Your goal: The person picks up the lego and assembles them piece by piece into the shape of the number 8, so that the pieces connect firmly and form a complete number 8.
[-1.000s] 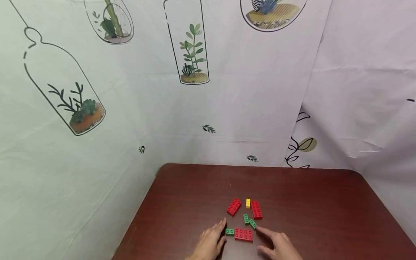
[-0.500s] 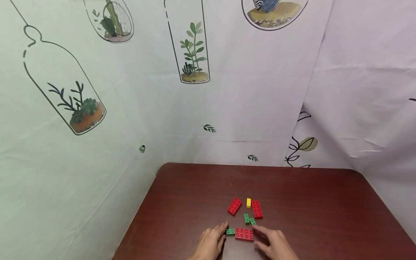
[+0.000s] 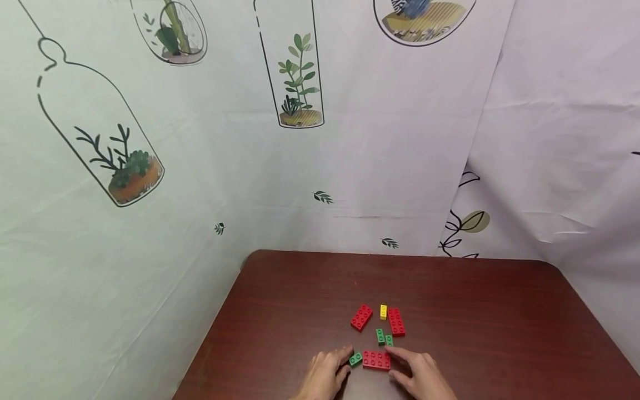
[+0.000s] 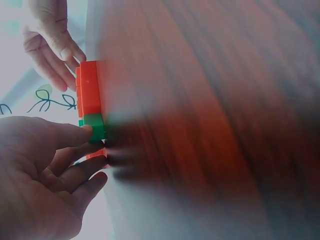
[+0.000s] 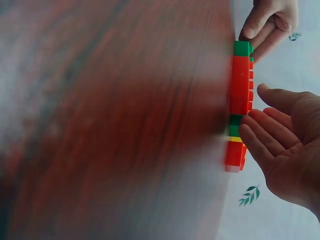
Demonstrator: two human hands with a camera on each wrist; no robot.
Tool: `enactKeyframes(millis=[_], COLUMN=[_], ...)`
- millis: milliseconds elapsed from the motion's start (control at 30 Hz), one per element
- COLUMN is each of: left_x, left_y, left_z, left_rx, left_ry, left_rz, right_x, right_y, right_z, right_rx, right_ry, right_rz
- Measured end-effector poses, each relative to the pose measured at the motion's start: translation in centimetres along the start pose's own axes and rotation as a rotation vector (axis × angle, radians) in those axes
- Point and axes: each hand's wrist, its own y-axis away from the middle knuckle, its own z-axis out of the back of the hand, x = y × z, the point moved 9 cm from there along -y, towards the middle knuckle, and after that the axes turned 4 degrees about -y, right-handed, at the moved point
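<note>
The left hand (image 3: 325, 371) pinches a small green brick (image 3: 355, 359) at its two o'clock, long axis running two to eight; the right hand (image 3: 422, 373), farther off, holds nothing, thumb and fingers apart by a larger red brick (image 3: 376, 360) at the green one's three o'clock. They're on a dark reddish table (image 3: 475, 311), and over toward twelve hangs a pale, plant-printed cloth (image 3: 390, 166).
</note>
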Motion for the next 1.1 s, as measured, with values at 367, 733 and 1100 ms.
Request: enactKeyframes(millis=[367,733,1100], left_x=[-0.16,-0.37,-0.84], left_y=[0.20,-0.02,-0.39], left_z=[-0.05,0.16,0.29], left_rx=[-0.007,-0.041,-0.058], left_ry=[-0.025,-0.052,-0.082], left_rz=[-0.009,-0.040,-0.065], right_x=[-0.09,-0.48,-0.39], right_y=[-0.20,-0.54,-0.86], right_z=[-0.27,-0.46,-0.57], right_rx=[0.011,-0.005,-0.015], right_ry=[-0.002,0.002,-0.009], right_rz=[0.014,0.030,0.013])
